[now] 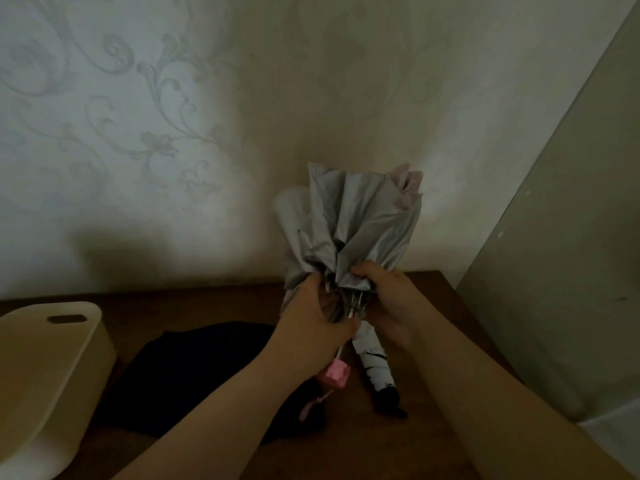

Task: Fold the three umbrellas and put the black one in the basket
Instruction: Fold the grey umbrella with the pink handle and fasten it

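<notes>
A collapsed umbrella (356,220) with silver-grey lining and pink edges stands upright above the table, canopy bunched and pointing up. My left hand (317,315) grips the gathered fabric at its base from the left. My right hand (384,292) grips the fabric from the right. Its pink handle (334,374) with a pink strap hangs below my left wrist. A black umbrella (194,372) lies loosely spread on the table beneath my left arm. A white umbrella with black marks and a black handle (375,368) lies between my forearms. The cream basket (52,362) sits at the left.
The brown wooden table (214,306) backs onto a patterned wallpaper wall (173,133). A tall pale panel (571,237) rises along the table's right side. The basket has a slot handle in its wall and reaches the table's left end.
</notes>
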The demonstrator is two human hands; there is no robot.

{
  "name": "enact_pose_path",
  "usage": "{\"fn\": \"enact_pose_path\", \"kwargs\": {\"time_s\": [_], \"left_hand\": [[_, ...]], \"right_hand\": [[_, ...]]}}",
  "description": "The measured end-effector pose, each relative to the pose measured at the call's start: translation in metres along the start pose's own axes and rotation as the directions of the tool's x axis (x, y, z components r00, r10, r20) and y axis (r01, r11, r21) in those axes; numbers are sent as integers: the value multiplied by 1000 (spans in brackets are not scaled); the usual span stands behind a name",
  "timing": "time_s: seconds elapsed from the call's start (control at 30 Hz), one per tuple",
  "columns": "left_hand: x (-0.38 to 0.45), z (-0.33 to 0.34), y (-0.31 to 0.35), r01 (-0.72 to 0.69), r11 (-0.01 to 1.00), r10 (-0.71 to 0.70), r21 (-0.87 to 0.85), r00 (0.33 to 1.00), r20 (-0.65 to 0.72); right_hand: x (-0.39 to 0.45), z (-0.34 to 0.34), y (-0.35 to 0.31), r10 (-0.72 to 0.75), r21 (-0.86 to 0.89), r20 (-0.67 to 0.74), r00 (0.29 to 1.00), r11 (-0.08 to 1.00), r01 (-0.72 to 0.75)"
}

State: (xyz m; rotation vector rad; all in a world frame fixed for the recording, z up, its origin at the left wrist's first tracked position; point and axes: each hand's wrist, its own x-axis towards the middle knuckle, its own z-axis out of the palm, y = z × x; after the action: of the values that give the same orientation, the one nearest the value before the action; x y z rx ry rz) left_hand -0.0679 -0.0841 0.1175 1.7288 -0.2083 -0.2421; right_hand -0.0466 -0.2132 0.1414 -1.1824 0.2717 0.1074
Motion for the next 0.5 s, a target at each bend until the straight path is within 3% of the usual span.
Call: {"fn": "enact_pose_path", "kwargs": {"time_s": [0.1, 0.23, 0.3, 0.4, 0.5], "left_hand": [[-4, 2, 2, -90, 965, 88, 246, 996, 20], [-8, -2, 0, -147, 910, 110, 387, 987, 115], [-10, -2, -4, -162, 892, 115, 422, 984, 134], [-15, 0, -5, -196, 858, 128, 475, 977, 172], [-16, 2, 3, -243, 832, 148, 500, 964, 222]], "right_hand": [[-5, 2, 2, 50, -89, -52, 997, 995, -54], [-14, 1, -5, 156, -71, 7, 988, 985, -155], [-16, 0, -4, 133, -139, 36, 990, 982, -127], [-15, 2, 4, 47, -242, -35, 998, 969, -54], [-13, -2, 9, -11, -160, -125, 992, 987, -9]]}}
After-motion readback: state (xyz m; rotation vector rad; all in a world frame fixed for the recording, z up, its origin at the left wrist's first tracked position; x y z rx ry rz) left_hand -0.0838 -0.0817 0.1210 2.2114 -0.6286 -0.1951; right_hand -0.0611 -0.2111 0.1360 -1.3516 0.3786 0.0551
